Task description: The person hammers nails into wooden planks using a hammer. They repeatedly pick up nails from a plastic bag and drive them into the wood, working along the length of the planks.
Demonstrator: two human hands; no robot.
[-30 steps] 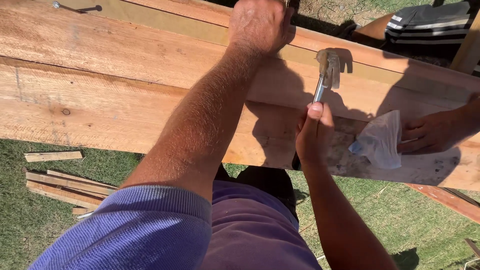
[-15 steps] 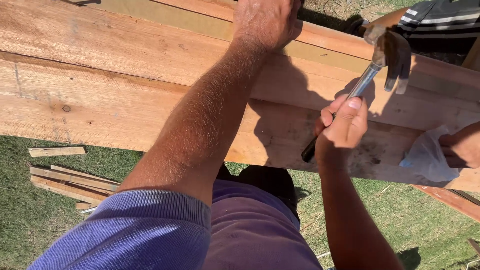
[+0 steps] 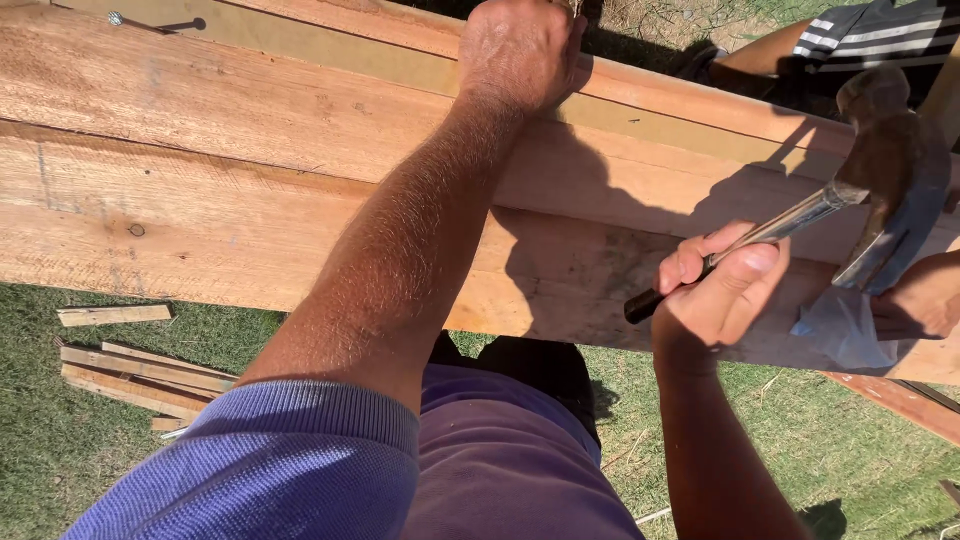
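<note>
**Hammer raised at the right edge, left fist planted at the top**

Compared with half a second ago, your claw hammer (image 3: pixel 885 170) sits higher and farther toward the right edge of the frame, its head tilted with the claw pointing down. Your right hand (image 3: pixel 720 295) has drifted a little right with it.

Your right fingers (image 3: pixel 690 262) are clenched around the dark grip at the lower end of the hammer handle, the thumb pressed along the shaft. The steel shaft runs up and to the right from your fist to the head, which hangs above the boards, not touching them.

Your left hand (image 3: pixel 520 50) is at the top centre of the frame, closed into a fist and resting on the far edge of the planks (image 3: pixel 250 190). What the fingers enclose, I cannot tell.

At the lower right, another person's hand (image 3: pixel 925 300) rests on the wood, touching a crumpled white plastic bag (image 3: pixel 845 328). A nail (image 3: pixel 117 18) stands in the board at the upper left. Wood scraps (image 3: pixel 130 365) lie on the grass at the lower left.
</note>
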